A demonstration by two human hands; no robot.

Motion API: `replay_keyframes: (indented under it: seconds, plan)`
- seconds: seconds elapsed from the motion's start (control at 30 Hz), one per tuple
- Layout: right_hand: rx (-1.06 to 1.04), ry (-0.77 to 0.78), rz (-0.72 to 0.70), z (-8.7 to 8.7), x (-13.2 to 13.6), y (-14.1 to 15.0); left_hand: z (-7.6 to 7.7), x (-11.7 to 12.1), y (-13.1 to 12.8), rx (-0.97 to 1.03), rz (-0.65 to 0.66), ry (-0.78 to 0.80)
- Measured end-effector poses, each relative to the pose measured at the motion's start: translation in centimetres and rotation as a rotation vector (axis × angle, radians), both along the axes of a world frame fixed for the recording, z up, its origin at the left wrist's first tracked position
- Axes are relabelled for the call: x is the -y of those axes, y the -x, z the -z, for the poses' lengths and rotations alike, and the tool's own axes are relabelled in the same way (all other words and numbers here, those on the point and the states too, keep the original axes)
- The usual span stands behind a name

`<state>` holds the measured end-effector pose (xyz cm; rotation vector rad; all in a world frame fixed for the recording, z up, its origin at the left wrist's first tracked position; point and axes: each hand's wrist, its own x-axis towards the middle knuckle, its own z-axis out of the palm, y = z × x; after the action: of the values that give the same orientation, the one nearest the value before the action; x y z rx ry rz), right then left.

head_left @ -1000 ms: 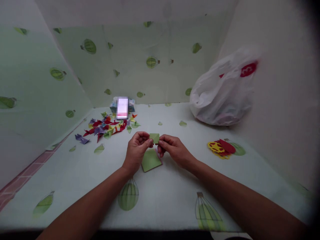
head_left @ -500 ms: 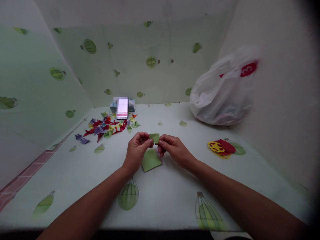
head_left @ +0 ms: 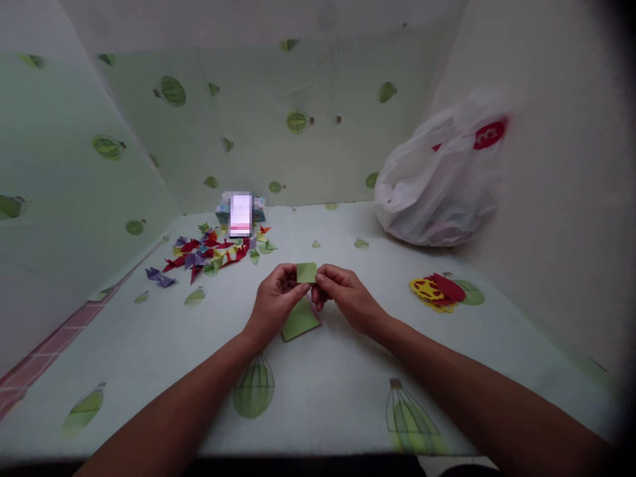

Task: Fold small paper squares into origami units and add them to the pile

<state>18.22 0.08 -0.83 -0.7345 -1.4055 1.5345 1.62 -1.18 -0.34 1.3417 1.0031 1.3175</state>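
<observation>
A small green piece of paper (head_left: pixel 306 272), which looks folded, is held up between both hands over the middle of the table. My left hand (head_left: pixel 278 291) pinches its left side, with the thumb along the lower edge. At the right edge, my right hand (head_left: pixel 345 291) grips it between thumb and fingers. Just below the hands lies a stack of square paper (head_left: pixel 301 322) with a green sheet on top and a pinkish edge showing. My left hand partly covers that stack.
Several colourful folded paper cranes (head_left: pixel 209 255) lie in a heap at the back left. Behind them a lit phone (head_left: pixel 241 215) leans against a tissue box (head_left: pixel 223 209). A white plastic bag (head_left: pixel 437 185) stands back right, with red and yellow cutouts (head_left: pixel 437 293) in front of it.
My left thumb has slid right along the paper's lower edge, and more of the paper's face shows. The whole view has shifted slightly.
</observation>
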Motion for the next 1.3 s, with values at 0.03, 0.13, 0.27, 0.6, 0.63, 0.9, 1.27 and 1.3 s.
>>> replay_keyframes:
  seconds: [0.03,0.13,0.27,0.6,0.63,0.9,1.27,1.3]
  plan:
    - [0.001,0.003,0.000,-0.03,0.02,-0.01,0.01,0.01,0.01,0.003,0.003,0.004]
    - [0.001,0.011,0.000,-0.05,0.06,-0.03,-0.05,0.08,0.04,0.023,0.013,0.020]
    - [0.006,0.011,-0.004,0.04,0.09,0.00,-0.14,0.14,0.06,0.052,0.021,0.044]
    - [0.014,0.004,-0.011,0.12,-0.09,-0.03,0.24,-0.03,0.10,0.109,0.037,0.089]
    - [0.012,0.004,-0.013,0.11,-0.08,-0.04,0.26,-0.05,0.11,0.115,0.040,0.090]
    - [0.000,0.018,-0.020,0.02,0.10,-0.04,0.33,-0.07,0.19,0.111,0.079,0.109]
    - [0.045,-0.002,0.012,-0.10,-0.01,-0.02,0.47,-0.09,0.10,0.132,0.128,0.130]
    - [0.050,-0.002,0.020,-0.11,-0.01,-0.03,0.48,-0.10,0.11,0.130,0.121,0.136]
